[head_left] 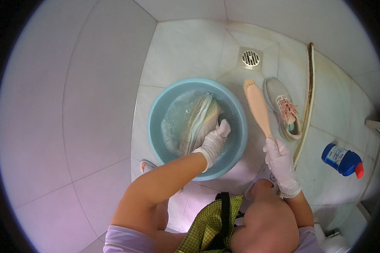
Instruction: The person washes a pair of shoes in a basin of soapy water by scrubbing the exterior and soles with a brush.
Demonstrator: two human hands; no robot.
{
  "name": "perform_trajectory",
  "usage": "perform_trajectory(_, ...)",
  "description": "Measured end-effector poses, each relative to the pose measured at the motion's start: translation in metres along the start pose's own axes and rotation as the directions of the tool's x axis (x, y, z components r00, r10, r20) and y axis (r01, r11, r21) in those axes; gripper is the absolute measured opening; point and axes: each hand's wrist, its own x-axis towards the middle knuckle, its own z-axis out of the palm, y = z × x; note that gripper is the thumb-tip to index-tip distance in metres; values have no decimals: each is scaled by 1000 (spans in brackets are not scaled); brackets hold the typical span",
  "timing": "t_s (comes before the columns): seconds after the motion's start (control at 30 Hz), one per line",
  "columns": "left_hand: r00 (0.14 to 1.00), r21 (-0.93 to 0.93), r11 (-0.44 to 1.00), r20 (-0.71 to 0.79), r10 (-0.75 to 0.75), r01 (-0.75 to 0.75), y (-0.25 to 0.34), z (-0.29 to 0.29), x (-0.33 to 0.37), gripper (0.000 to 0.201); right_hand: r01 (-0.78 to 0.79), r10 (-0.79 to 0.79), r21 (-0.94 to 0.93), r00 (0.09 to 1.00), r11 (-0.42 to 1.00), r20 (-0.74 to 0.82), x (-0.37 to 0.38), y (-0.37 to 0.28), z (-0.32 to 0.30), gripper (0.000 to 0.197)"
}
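Observation:
My left hand [213,144], in a white glove, is closed on the opening of a wet, pale sneaker [200,124]. The shoe lies on its side, its sole toward the left, in a light blue basin [155,122] of sudsy water [173,126]. Outside the basin, my right hand [280,166], also gloved, grips the handle of a peach-coloured scrub brush [258,107], bristle end pointing away from me. Just right of the brush, a second sneaker [283,107] with pink laces stands on the tiles, apart from my hand.
A round metal floor drain [251,58] lies beyond the basin. On the right, a raised strip [309,97] crosses the floor, with a blue bottle with a red cap [343,160] lying past it. A tiled wall [93,92] rises at left.

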Motion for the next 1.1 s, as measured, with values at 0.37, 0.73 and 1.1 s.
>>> perform_trajectory(0.37, 942, -589, 735, 219, -255, 336, 4, 80, 20, 29, -17, 14, 73, 999, 997, 48, 5, -2, -2, 36)
perform_trajectory(0.73, 914, -810, 451, 246, -322, 376, -81, 72, -86, 41, -104, 95, 160, 994, 982, 59, 8, -5, 0, 36)
perform_trajectory(1.1, 872, -838, 296, 489, 31, 459, -89, 72, -27, 70, -53, 50, 154, 998, 987, 25, 12, 4, 5, 36)
